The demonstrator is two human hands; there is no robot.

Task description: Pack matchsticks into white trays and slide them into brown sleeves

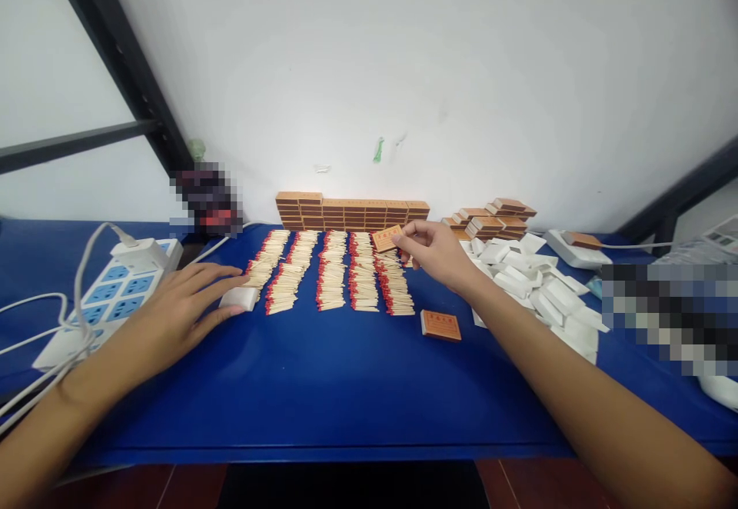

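- Nearest bit: the front edge of the glossy blue tabletop [346,397] runs clear across, with a wide bare strip behind it. Both forearms get cut off by the frame.
- One flat orange cardboard matchbox [441,326] lies alone on the blue, just in front of the right hand.
- Left hand [178,301]: thumb and fingers a little apart, with a small white cardboard tray [238,299] between them. It's right by the leftmost of five rows of red-tipped wooden matchsticks [331,286], so contact with the matches is hard to make out.
- White power strip [124,294] crowds that wrist; the arm hides part of it.
- Right hand [435,251]: thumb and fingertips pinched together on an orange printed matchbox cover [387,238], above the far end of the rightmost row. Can't see inside the cover.
- Heap of loose white cardboard trays [553,294] hems in the right forearm, which covers some.
- Way back, stacked brown-sided matchboxes [357,215] sit by the white wall [369,48]. Pixelated patches left and right: can't tell what they are.
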